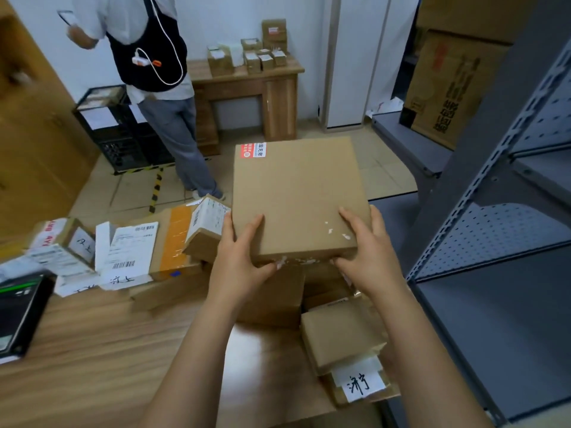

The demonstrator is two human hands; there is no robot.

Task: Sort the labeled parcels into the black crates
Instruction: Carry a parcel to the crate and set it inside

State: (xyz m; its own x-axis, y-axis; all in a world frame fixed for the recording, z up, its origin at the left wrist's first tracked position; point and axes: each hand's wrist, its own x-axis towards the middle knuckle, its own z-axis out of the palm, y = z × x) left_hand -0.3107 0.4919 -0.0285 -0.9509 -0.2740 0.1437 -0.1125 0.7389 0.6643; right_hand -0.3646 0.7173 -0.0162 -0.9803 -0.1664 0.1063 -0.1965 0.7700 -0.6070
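Note:
A flat brown cardboard parcel [296,196] with a red-and-white sticker at its far left corner is lifted above the wooden table [92,350]. My left hand [241,254] grips its near left corner, fingers on top and thumb under the edge. My right hand [367,248] grips the near right corner the same way. More labeled parcels [129,251] lie on the table to the left, and a small one with a handwritten label [346,344] sits at the near right. Black crates [123,131] stand on the floor at the far left.
A person [154,72] stands by the crates, back turned, holding a phone. A small wooden desk [247,84] with several little boxes is against the far wall. Grey metal shelving [494,211] runs along the right. A dark device [18,310] lies at the table's left edge.

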